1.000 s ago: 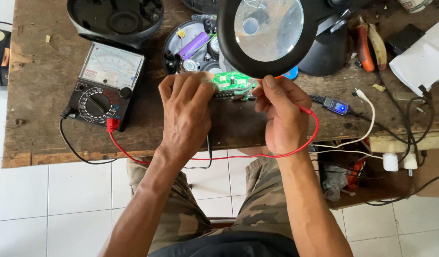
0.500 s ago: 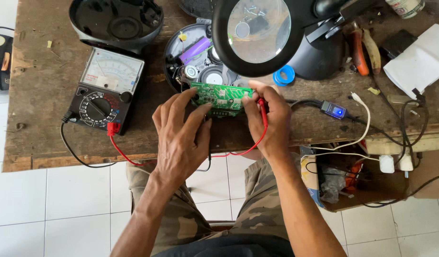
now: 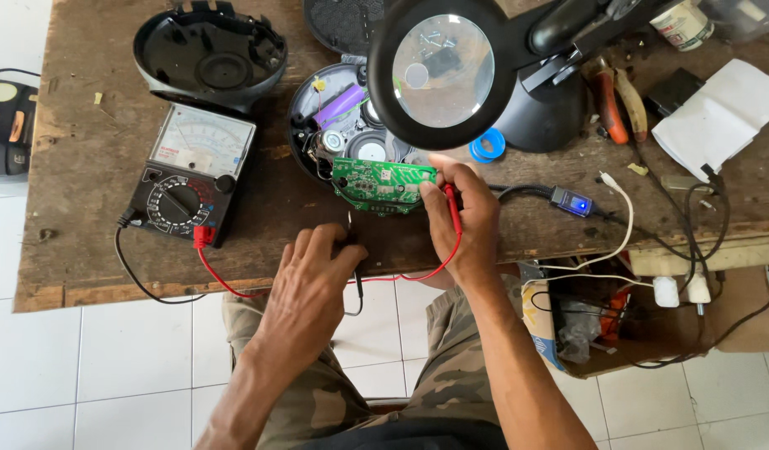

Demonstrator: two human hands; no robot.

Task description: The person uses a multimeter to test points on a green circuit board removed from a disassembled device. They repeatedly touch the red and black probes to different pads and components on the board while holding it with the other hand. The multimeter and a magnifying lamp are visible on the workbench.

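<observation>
The right hand is closed in a pinch: thumb and fingers grip the right end of a green circuit board, and a red test probe lies clamped along the fingers with its tip towards that edge of the board. The board is a rounded, half-moon piece, studded with small components and pale solder points, held just above the worn wooden workbench.

The left hand, nearer the body and to the left of the right hand, is loosely curled, palm down, fingertips resting on a thin black probe that lies at the bench edge. It looks like a light touch more than a firm grip.

This seems to be the probing step of a circuit check: one lead is at the board, the other is being gathered. The next move would call for a steady board and two fine tips set on small pads without slipping.

Just beyond the right hand sits an open round black casing with a purple cylindrical cell inside. Above it hangs a round magnifier lamp with a black rim. Further left of the left hand lies an analogue multimeter, with red and black leads trailing back. Beyond that is a second black shell, glossy and bowl-shaped.
</observation>
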